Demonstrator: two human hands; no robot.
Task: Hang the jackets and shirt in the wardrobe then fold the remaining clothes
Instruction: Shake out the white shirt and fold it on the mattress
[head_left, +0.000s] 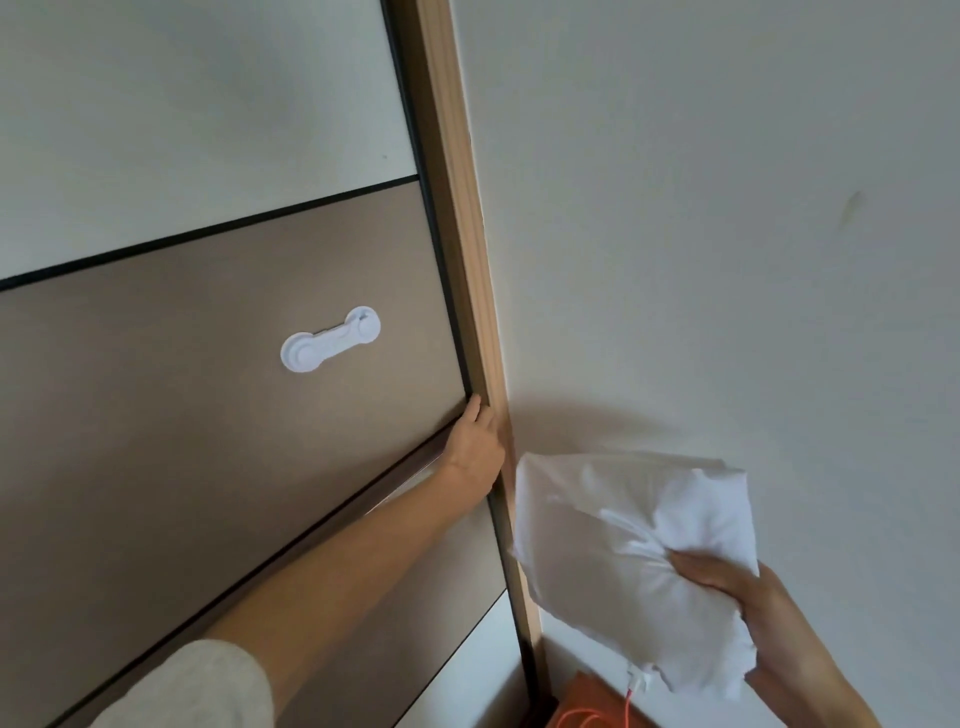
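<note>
The wardrobe door (208, 389) fills the left, with the frame post (457, 208) along its right edge and the wall (727, 208) beyond. The left hand (475, 447) hooks that edge beside the post, below and right of a latch (331, 339) on the door. Right of the post, the right hand (753, 608) holds a bunched garment (623, 545) above a cable (587, 719).

Just the one view here, worn on the person's head, tilted hard and right up close to the wardrobe door (208, 364) on the left. It faces the wooden frame (457, 208) and the wall (727, 208), with both arms entering from the bottom edge.
</note>
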